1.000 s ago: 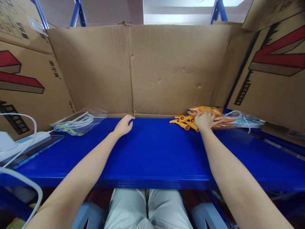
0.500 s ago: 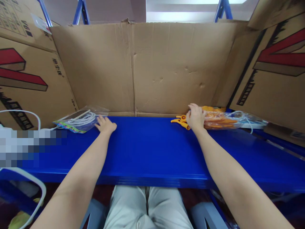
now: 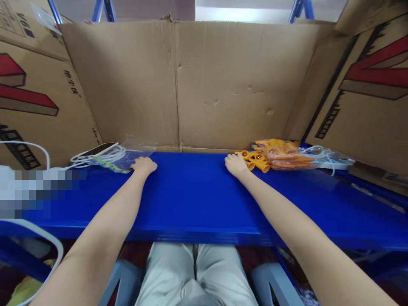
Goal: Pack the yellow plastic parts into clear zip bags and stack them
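My left hand is closed with curled fingers on the edge of a clear plastic bag with a colourful printed strip. Just left of the bag lie a dark-faced phone and a coiled white cable. My right hand rests on the blue shelf with its fingers curled under; what they hold, if anything, is hidden. Right beside it are several loose orange plastic pieces with round, cup-like ends. More orange pieces lie in a clear bag behind them.
A cardboard panel closes off the back of the blue shelf. Printed cardboard boxes stand at the left and right. White cords lie by the orange bag. At far left is a blurred-out patch.
My right hand has moved left off the orange pieces, and more of them now show loose. The clear bag by my left hand has shifted right, and the phone's dark face now shows.
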### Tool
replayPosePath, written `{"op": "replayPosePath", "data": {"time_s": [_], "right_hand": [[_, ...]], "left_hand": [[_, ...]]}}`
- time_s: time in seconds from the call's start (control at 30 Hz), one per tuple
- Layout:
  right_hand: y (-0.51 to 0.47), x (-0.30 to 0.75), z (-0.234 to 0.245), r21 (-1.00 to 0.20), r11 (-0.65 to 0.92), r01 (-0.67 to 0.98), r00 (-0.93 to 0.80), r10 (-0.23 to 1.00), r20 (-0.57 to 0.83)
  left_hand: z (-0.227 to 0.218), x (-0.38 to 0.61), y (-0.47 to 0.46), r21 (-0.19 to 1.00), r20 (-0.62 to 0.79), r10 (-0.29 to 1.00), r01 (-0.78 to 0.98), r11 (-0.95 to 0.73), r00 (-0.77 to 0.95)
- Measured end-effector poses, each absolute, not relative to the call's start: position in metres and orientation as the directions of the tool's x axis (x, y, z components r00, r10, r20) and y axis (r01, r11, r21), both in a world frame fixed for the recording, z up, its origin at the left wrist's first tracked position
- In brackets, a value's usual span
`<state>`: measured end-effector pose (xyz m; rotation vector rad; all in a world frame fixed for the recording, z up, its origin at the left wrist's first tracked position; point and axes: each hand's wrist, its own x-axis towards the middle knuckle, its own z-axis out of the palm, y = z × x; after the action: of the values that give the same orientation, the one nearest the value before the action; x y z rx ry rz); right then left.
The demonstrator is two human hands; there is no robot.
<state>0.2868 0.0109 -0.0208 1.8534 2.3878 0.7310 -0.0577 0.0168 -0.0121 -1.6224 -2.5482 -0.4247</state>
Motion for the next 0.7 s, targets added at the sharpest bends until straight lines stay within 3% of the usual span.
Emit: {"op": "replayPosePath", "data": {"time_s": [0.2,0.3,0.5,0.7], "right_hand": [[0.006,0.282,-0.016,0.372,0.181,0.911,-0.262,0.948,0.179],[0.007,0.284,-0.018,0.347,0.158,0.925,-0.236,0.951,0.198],[0.003,0.295,-0.021,0.296,0.075,0.952,-0.172,0.934,0.314],[-0.005,0.303,-0.012,0.199,-0.089,0.976,0.017,0.941,0.338]], "left_hand": [[-0.008,-0.032,0.012,-0.043,0.216,0.971,0.993,0.113,-0.101],[-0.007,-0.028,0.011,-0.098,0.211,0.977,0.995,0.003,0.018],[-0.004,-0.026,0.012,-0.099,0.187,0.971,0.987,-0.129,0.146],[0.001,-0.017,0.008,-0.005,0.145,0.938,0.949,-0.317,0.314]]}}
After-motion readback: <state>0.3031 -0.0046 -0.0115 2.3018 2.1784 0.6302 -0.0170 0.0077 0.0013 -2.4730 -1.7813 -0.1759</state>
